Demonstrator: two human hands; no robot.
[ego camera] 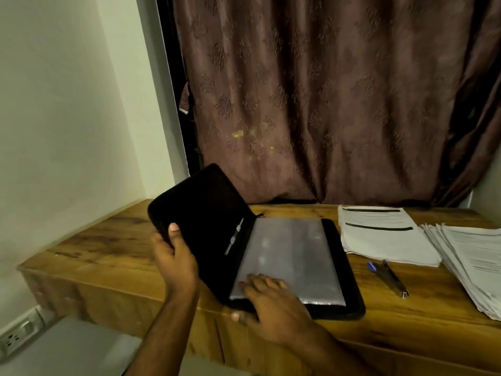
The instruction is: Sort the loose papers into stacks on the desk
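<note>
I see the wooden desk (113, 248) running across the lower half of the frame, its front edge dropping off at lower centre and its left end meeting the pale wall; bare wood lies open at the left and between the folder and the papers. A black zip folder (349, 267) lies open at centre, its base flat and overhanging the front edge slightly, its cover raised and tilted toward the left. My left hand (173, 256) grips that cover's outer edge, thumb curled over the rim. Inside, glossy clear plastic sleeves (292, 256) fill the base, with metal ring clips along the spine. My right hand (273, 302) rests on the sleeves' near corner, fingers straight and spread, thumb off the folder's front rim. To the right, a flat stack of printed papers (385, 234) lies near the back, a fanned stack (471, 264) at the right edge, and two pens (390, 278) sit between folder and stacks. A patterned brown curtain (325, 104) hangs behind.
</note>
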